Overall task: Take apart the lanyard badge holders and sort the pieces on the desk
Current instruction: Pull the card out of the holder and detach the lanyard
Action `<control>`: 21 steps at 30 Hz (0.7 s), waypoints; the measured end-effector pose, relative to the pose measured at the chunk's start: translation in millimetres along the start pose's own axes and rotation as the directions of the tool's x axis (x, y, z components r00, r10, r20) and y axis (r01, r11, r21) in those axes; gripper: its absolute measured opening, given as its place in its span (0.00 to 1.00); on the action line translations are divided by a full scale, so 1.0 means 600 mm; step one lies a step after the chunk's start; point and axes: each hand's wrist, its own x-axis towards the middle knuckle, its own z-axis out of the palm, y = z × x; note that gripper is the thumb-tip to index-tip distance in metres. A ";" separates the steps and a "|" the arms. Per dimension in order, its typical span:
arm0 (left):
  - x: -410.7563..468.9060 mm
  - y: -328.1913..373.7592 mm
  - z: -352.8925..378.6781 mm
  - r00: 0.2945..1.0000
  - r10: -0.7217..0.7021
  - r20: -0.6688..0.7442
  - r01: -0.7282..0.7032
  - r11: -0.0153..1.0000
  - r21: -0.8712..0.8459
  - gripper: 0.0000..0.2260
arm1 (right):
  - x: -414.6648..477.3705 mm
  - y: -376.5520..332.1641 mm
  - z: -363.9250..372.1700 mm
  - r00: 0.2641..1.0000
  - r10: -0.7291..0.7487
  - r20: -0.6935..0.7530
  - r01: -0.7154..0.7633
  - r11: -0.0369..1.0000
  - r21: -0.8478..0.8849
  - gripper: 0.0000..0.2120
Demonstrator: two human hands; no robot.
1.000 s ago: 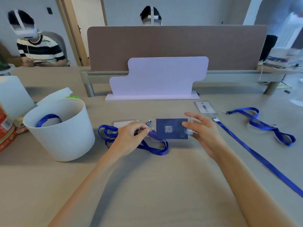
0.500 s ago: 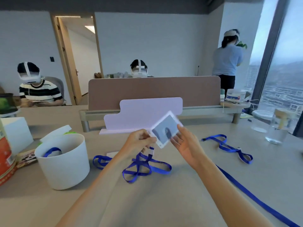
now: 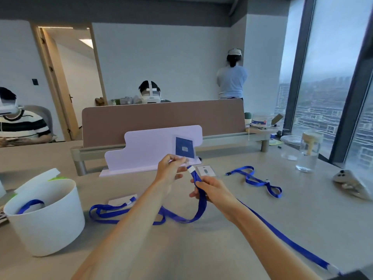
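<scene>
Beige desk (image 3: 201,249) lies open toward its near edge, with one white round plastic bucket (image 3: 50,225) at the left. The left hand (image 3: 168,171) pinches a clear plastic badge holder (image 3: 184,147) upright above the desk. The right hand (image 3: 214,190) grips its blue fabric lanyard (image 3: 201,205). Two other clear flat holders (image 3: 205,170) lie on the desk.

A dark blue card (image 3: 184,147) with a white square code shows against the pale lilac board (image 3: 145,152). Before the board, the lanyard (image 3: 201,201) is bright blue, white-tipped. Left of it, a white bucket (image 3: 50,229); behind it, a brown divider (image 3: 141,122).
</scene>
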 end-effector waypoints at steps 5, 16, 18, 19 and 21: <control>0.019 -0.013 0.034 1.000 -0.013 0.006 0.013 1.000 0.002 0.08 | 0.018 -0.003 -0.010 0.997 -0.024 -0.072 0.011 0.985 -0.172 0.11; 0.040 -0.010 0.041 0.999 0.038 -0.030 -0.036 0.997 0.063 0.11 | 0.044 0.000 -0.016 0.979 -0.153 -0.133 0.074 0.880 -0.468 0.12; 0.041 -0.014 0.038 0.999 0.029 -0.035 -0.028 0.999 0.033 0.11 | 0.042 -0.001 -0.019 0.991 -0.095 -0.090 0.056 0.930 -0.363 0.13; 0.041 -0.017 0.035 0.999 0.019 -0.038 -0.019 1.000 0.006 0.11 | 0.040 -0.001 -0.021 0.996 -0.061 -0.063 0.039 0.951 -0.306 0.14; 0.045 -0.023 0.030 0.999 -0.004 -0.044 0.002 0.999 -0.049 0.11 | 0.035 0.001 -0.028 1.000 -0.001 -0.006 0.000 0.981 -0.196 0.16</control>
